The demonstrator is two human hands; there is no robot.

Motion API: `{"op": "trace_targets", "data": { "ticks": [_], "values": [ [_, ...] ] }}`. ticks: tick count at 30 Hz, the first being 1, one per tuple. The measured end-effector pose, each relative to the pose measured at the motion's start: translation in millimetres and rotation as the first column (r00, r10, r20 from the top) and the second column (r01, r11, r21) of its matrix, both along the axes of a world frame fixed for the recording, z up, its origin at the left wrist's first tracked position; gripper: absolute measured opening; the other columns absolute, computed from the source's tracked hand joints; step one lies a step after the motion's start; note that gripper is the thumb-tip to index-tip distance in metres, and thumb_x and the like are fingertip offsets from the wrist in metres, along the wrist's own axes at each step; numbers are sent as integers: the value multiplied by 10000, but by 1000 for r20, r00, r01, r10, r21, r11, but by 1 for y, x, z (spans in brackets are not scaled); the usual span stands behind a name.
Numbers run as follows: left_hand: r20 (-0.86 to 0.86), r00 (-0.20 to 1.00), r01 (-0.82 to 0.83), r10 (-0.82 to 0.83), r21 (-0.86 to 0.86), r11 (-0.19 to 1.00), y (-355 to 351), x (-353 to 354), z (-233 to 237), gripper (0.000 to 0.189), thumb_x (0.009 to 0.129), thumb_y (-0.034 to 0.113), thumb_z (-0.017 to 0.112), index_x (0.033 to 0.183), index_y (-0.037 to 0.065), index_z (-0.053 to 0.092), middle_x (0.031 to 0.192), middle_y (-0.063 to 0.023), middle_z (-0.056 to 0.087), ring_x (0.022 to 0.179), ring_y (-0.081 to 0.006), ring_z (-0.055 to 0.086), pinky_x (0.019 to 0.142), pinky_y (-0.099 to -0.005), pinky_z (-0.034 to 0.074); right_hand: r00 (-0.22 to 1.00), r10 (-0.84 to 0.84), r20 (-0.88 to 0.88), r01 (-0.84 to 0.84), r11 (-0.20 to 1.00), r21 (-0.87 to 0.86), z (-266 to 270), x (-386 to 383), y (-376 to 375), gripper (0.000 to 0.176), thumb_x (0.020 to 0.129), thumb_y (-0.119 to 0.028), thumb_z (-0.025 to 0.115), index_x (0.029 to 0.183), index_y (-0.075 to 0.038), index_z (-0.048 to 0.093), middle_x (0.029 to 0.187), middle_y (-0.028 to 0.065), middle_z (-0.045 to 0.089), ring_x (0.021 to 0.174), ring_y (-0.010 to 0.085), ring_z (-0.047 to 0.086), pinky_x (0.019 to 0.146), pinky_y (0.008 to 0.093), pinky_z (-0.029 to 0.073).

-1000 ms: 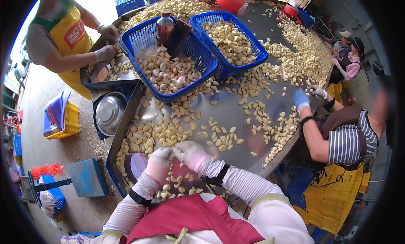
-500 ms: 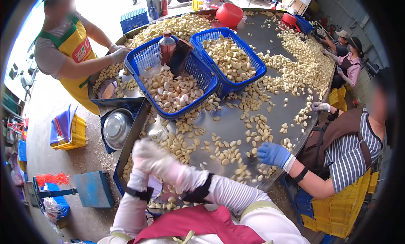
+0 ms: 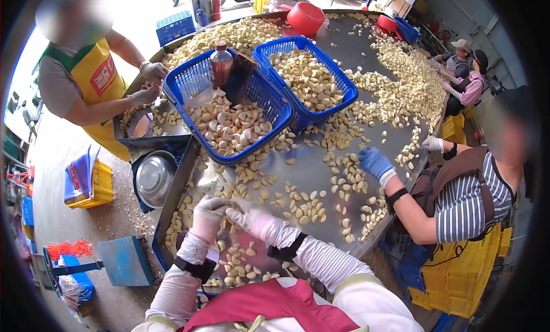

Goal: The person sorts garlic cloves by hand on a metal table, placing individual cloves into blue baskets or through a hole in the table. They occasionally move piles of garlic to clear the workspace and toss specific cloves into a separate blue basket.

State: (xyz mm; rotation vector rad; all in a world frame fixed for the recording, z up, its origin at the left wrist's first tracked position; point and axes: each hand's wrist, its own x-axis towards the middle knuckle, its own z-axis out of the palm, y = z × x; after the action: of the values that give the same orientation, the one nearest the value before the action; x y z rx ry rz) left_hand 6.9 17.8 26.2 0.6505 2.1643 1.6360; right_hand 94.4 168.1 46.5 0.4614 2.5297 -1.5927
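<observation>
My left hand [image 3: 208, 216], in a pale glove, is closed with its fingertips pinched together over the near part of the metal table [image 3: 275, 177]. Touching or almost touching it, my right hand [image 3: 252, 218] is also closed in a pinch. Whatever lies between the fingertips is too small to make out. Peeled garlic cloves [image 3: 306, 209] are scattered around both hands. Beyond them, a blue basket [image 3: 229, 158] holds unpeeled garlic cloves [image 3: 238, 125], a bottle [image 3: 221, 65] and a phone [image 3: 239, 78]. A second blue basket [image 3: 350, 96] is filled with peeled cloves [image 3: 306, 77].
A co-worker in a striped top [image 3: 467, 197] reaches over the table from the right with a blue glove [image 3: 376, 163]. Another in a yellow apron [image 3: 100, 74] works at the left. A metal bowl [image 3: 156, 179] sits beside the table's left edge. Yellow crates [image 3: 458, 274] stand at lower right.
My hands were blurred and crossed closer together; now they meet at the fingertips, slightly farther right. The striped-top co-worker's blue-gloved hand has moved away from me, up the table.
</observation>
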Motion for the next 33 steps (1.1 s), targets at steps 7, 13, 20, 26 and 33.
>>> {"op": "trace_targets", "data": {
  "ticks": [7,13,20,26,33],
  "values": [
    [665,747,-47,1,51,998,-4,24,25,135,895,43,674,1007,-21,713,840,-14,674,726,-103,618,666,-236,498,878,387,283,-470,811,350,23,7,14,401,953,-453,546,1111,-103,662,994,150,717,904,307,699,782,424,543],
    [221,949,289,-226,-317,903,-14,38,36,271,973,241,604,895,-13,656,719,-54,596,650,-120,572,610,-281,480,811,405,423,-543,790,285,27,14,1,287,891,-345,632,1064,-130,713,1013,132,721,973,285,696,840,415,547],
    [-107,897,333,-429,-474,815,-33,34,51,361,1010,310,559,864,-6,657,679,-55,611,654,-120,593,579,-316,474,838,526,146,-505,848,-158,40,18,1,242,927,-215,605,1146,-151,686,1003,109,723,923,236,685,855,353,519],
    [273,925,276,-264,-4,961,-40,43,78,379,1037,323,509,964,2,697,762,-45,695,665,-92,618,612,-262,489,898,440,7,-404,829,-388,34,29,-10,325,1001,-358,559,1123,-62,620,901,97,668,867,208,641,806,342,502],
    [-42,870,-485,491,104,868,-101,-5,73,248,1036,270,470,1015,82,630,807,-28,591,654,-144,537,610,-287,472,948,175,-267,-271,883,-384,26,37,-1,456,998,-452,547,1124,-20,624,953,99,651,873,194,619,763,333,508]
  ]
}}
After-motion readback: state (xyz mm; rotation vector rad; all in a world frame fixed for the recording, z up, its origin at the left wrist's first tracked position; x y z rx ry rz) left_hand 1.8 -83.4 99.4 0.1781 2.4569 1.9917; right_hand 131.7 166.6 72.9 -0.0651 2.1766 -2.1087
